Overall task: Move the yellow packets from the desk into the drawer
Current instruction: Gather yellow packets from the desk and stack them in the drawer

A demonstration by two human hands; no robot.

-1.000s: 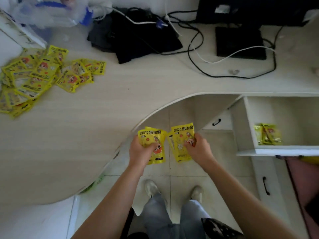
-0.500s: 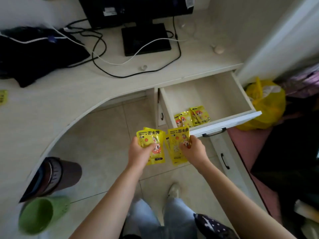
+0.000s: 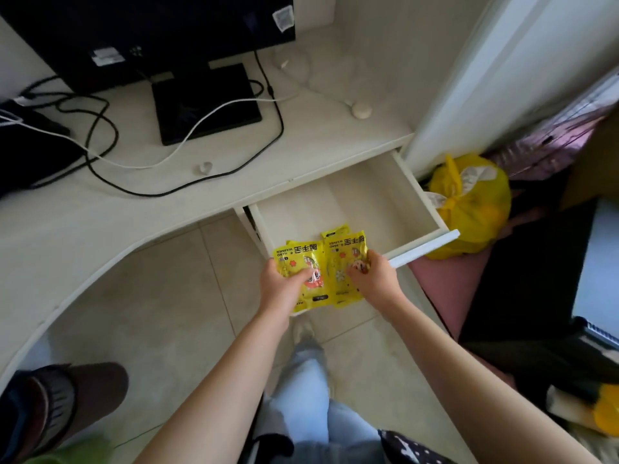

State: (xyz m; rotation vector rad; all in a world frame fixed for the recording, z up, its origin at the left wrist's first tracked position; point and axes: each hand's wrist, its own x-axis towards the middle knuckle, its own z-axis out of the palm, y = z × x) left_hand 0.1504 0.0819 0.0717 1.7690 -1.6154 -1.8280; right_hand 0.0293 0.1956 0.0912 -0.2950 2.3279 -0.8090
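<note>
My left hand grips a small stack of yellow hand-warmer packets. My right hand grips another stack of yellow packets right beside it. Both stacks hang over the near left corner of the open white drawer, which is pulled out from under the pale desk. The packets I hold hide the drawer's front left part, so any packets lying there are out of sight. The rest of the drawer floor shows bare.
A black monitor on its base stands on the desk with black and white cables. A yellow plastic bag sits right of the drawer. A dark stool is at the lower left, and my legs are below.
My view has swung right, away from the packet pile on the desk, and the drawer is nearer. Both hands have carried their packets forward over the drawer's front corner.
</note>
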